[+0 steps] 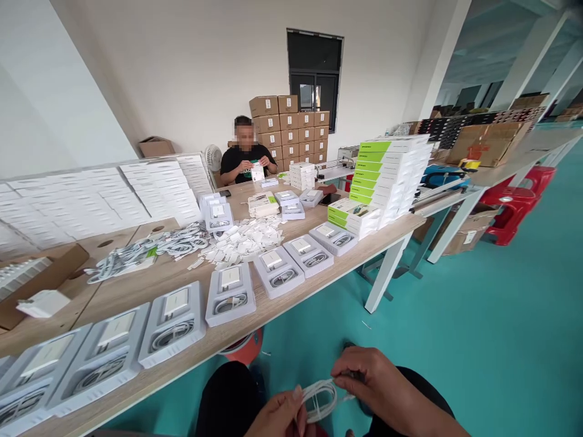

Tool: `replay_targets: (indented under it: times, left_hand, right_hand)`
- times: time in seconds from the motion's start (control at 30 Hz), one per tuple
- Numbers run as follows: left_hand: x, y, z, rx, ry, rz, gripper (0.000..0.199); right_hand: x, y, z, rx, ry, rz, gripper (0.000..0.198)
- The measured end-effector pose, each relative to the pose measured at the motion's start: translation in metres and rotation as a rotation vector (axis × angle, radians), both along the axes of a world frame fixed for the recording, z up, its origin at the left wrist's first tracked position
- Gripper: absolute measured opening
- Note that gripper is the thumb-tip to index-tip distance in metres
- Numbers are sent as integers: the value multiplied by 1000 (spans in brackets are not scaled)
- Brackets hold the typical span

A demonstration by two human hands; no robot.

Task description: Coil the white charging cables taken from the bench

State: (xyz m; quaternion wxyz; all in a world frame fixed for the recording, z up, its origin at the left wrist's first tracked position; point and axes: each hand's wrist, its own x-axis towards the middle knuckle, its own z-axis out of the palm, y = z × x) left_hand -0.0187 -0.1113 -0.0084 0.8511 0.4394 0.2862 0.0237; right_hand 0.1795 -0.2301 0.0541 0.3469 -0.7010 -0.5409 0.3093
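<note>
Left hand (277, 416) and right hand (368, 376) both pinch a coiled white cable (320, 399) over the lap; left hand partly cut off at frame bottom, fingertips hidden.

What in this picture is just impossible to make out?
Head view, all of it:
- Left hand: cut off by the bottom edge.
- White cable: its ends are hidden inside both hands, the right hand included.
- Print on the green-striped boxes: too small.
- Co-worker's card: too small to read.
</note>
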Motion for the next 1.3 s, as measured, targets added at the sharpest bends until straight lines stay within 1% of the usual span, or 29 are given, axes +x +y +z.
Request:
replay_targets:
  times: [0.07,0.13,0.2,0.23,0.3,0.37,0.43,0.57,0.67,0.73,0.77,0.8,0.87,0.93,0.97,1.0,1.07,1.1,1.17,1.23,1.3]
  left_hand:
    - [4,-1,-6,46,83,51,63]
    - [9,-2,-10,74,121,50,64]
    - [13,-4,-13,58,136,87,63]
    - [15,-5,-15,36,142,120,62]
    - [19,-8,-19,-15,136,191,61]
    - [21,-9,-23,-63,114,231,61]
    - [22,-11,-25,-112,89,246,61]
    - [23,-11,-26,-184,51,240,65]
    - [22,-10,-26,-178,28,221,63]
    - [21,-8,-26,-124,3,230,59]
    - [20,-8,-27,-86,-11,242,56]
    - [19,-7,-27,-48,-22,253,53]
    - [15,-4,-26,45,-35,257,52]
    - [9,0,-23,169,-49,217,53]
    - [6,3,-20,230,-58,187,52]
    - [3,5,-17,283,-64,160,49]
    - [-2,9,-10,350,-62,112,43]
    - [-3,10,-6,372,-54,94,41]
    - [-5,10,2,406,-48,72,38]
    - [-5,8,6,414,-46,55,37]
    - [-4,6,4,353,-27,28,36]
  right_hand:
    - [-3,0,-1,-7,-259,40,19]
    - [-10,1,-3,7,-481,47,21]
    - [-18,3,-7,-5,-601,10,24]
    - [-22,4,-9,-26,-599,-21,24]
    - [-29,7,-14,-73,-494,-85,23]
    - [-35,11,-21,-84,-318,-146,23]
    - [-40,14,-29,-45,-156,-212,26]
    - [-51,20,-45,52,85,-360,30]
    - [-61,22,-54,75,358,-413,32]
    - [-66,22,-61,66,545,-400,35]
    - [-67,22,-65,49,582,-399,37]
    - [-67,21,-69,36,561,-405,37]
    - [-64,19,-78,33,378,-439,32]
    - [-57,16,-86,83,169,-478,23]
    - [-53,15,-89,123,113,-488,23]
    - [-49,13,-90,164,103,-497,28]
    - [-42,11,-87,211,203,-490,38]
    - [-40,11,-82,200,290,-465,42]
    - [-39,12,-70,110,461,-374,47]
    - [-42,15,-56,17,532,-280,44]
    - [-46,17,-48,5,490,-238,33]
